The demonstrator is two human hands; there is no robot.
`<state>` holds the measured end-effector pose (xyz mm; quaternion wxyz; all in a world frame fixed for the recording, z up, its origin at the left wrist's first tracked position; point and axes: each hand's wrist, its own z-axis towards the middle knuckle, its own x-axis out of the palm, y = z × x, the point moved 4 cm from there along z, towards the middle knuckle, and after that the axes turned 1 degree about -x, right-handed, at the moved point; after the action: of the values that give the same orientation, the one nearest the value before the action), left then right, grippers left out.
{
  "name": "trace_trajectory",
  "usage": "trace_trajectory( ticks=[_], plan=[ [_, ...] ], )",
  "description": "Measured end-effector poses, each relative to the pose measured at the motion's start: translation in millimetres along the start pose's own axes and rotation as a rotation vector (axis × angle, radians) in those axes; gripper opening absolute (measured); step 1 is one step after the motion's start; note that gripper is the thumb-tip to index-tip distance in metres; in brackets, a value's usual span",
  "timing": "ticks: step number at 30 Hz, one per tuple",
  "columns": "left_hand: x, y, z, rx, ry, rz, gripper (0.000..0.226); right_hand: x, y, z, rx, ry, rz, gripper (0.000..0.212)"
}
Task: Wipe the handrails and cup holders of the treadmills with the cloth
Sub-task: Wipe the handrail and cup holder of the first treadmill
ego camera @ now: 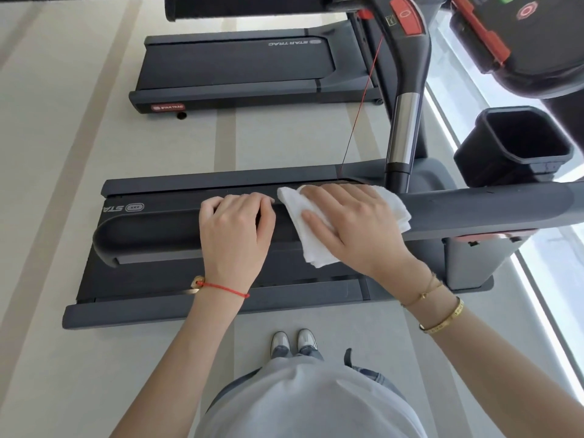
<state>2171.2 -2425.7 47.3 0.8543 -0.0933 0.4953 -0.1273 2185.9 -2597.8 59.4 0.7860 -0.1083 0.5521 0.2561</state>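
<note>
Head view, looking down past a grey shirt [316,403] and two shoes [294,341] on pale striped floor [57,184]. Near treadmill [221,305] directly ahead; dark handrail [474,210] running left to right across its deck, rounded end at left.

Left hand [235,227]: draped over the handrail top, fingers curled over the far edge, gripping the rail. No cloth under it. Red string bracelet [221,287] at the wrist.

Right hand [350,222]: laid flat on white cloth [316,248], fingers straight and spread, pressing it onto the handrail just right of the left hand. Hands close, not touching. Two gold bracelets [442,314] at the wrist.

Cloth: folded, draped across the rail top; lower edge hanging down the near side, one corner sticking out past the fingertips on the far side, another fold showing right of the hand.

Cup holder [515,143]: black, squared, open mouth, up and right of the cloth, well apart from both hands. Chrome-and-black upright [403,131] between it and the deck. Thin red cord [360,102] hanging from the console area toward the deck.

Second treadmill [240,67] beyond, parallel, STAR TRAC marking legible. Console [537,36] with red trim at top right, partly cropped.
</note>
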Motion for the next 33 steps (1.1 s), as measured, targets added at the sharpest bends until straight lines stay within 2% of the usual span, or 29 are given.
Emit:
trace_trajectory(
  ticks=[2,4,6,10,16,24,29,33],
  plan=[
    [-2,-1,0,0.004,-0.007,-0.029,0.032,-7,-23,-10,0.043,-0.051,-0.029,0.041],
    [-3,-2,0,-0.003,0.004,-0.042,0.030,-14,-46,-16,0.168,-0.097,-0.037,0.041],
    [-2,-2,1,-0.009,0.033,-0.040,0.031,-15,-46,-16,0.244,-0.144,-0.054,0.042],
    [-4,-2,2,-0.019,0.087,-0.045,0.035,-1,-9,-11,0.131,-0.170,-0.050,0.035],
    [2,-23,8,0.032,0.167,-0.154,0.026,-2,-20,-18,-0.012,-0.172,-0.068,0.037],
    [24,-86,15,0.108,0.248,-0.271,0.023,-20,-76,-48,0.078,-0.224,-0.101,0.034],
    [40,-125,16,0.108,0.227,-0.296,0.022,-32,-111,-61,0.103,-0.227,-0.093,0.036],
    [51,-161,17,0.084,0.188,-0.311,0.021,-51,-157,-76,0.175,-0.158,-0.076,0.038]
  ],
)
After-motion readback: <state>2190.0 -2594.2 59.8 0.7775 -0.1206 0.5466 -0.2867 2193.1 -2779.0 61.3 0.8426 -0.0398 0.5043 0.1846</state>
